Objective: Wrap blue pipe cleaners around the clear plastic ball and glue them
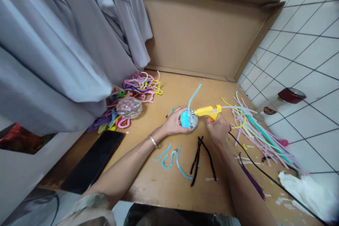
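Note:
My left hand [175, 120] is closed around a clear ball [194, 124] partly covered in rows of blue pipe cleaner [185, 120]. One loose blue end [194, 96] sticks up from it, away from me. In my right hand [218, 129] is a yellow hot glue gun [208, 111], its metal nozzle [191, 112] at the ball, close to or touching the edge of the blue rows. A pale glue stick [235, 107] juts from the gun's back. Short blue pieces [169, 160] and black pipe cleaners [198, 159] lie on the table nearer me.
Another clear ball [129, 107] rests beside a tangled multicoloured pile [143, 84] at left. A black phone [92, 160] lies near the left edge. Pastel pipe cleaners [265, 134], a jar with a red lid [291, 95], white tissue [304, 190] and the gun's cord [265, 173] are at right.

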Demonstrator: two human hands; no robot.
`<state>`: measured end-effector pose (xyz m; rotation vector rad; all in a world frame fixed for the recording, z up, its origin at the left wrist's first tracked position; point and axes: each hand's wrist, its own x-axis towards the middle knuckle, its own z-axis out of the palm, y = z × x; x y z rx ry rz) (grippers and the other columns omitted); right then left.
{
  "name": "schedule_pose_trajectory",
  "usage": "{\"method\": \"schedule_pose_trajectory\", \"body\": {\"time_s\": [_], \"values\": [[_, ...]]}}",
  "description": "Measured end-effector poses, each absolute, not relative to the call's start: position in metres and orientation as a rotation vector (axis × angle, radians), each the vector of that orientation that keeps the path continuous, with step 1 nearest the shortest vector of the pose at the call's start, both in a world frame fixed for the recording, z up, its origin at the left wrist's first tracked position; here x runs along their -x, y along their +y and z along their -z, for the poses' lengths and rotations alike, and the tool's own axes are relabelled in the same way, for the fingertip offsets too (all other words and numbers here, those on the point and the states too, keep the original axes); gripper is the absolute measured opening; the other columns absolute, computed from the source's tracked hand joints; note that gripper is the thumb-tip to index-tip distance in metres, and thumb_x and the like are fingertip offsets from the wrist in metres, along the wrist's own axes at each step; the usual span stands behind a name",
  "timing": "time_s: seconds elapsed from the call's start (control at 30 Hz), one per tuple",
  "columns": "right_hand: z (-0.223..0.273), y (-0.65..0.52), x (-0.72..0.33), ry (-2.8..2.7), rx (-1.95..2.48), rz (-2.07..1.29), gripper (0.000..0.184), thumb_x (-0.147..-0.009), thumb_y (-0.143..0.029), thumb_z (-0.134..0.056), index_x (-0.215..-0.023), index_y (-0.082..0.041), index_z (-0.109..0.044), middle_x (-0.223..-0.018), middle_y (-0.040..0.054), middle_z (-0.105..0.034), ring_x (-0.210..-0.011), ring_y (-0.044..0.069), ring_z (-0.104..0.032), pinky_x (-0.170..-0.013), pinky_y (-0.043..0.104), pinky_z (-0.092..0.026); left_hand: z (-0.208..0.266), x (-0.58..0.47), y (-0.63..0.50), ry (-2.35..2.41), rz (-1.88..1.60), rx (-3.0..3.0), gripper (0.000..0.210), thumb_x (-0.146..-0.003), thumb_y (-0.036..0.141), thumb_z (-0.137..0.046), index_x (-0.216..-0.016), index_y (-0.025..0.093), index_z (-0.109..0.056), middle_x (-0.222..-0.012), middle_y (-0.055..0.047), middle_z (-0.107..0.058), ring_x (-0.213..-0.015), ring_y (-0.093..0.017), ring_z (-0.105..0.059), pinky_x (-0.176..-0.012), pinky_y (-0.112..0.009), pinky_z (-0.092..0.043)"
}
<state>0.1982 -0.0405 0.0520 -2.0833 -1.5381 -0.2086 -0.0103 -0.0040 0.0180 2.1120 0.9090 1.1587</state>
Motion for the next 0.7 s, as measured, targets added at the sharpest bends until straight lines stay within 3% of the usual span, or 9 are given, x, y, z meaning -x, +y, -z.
{"method": "schedule_pose_trajectory", "body": {"time_s": [0.7], "values": [[-0.0564, -0.0421, -0.1994, -1.547, 2.143, 0.177, 0.038, -0.084, -0.033, -0.057, -0.115, -0.012, -0.064, -0.086, 0.013, -0.07, -0.082, 0.028, -0.066, -0.067, 0.031, -0.04, -0.0198, 0.0098, -0.0046, 0.919, -1.148, -2.129, 0.088, -0.054, 0.038, -0.089, -0.133, 0.02, -0.056, -0.14, -0.014, -0.058, -0.129, -0.035, -0.056, -0.112, -0.052, -0.043]]}}
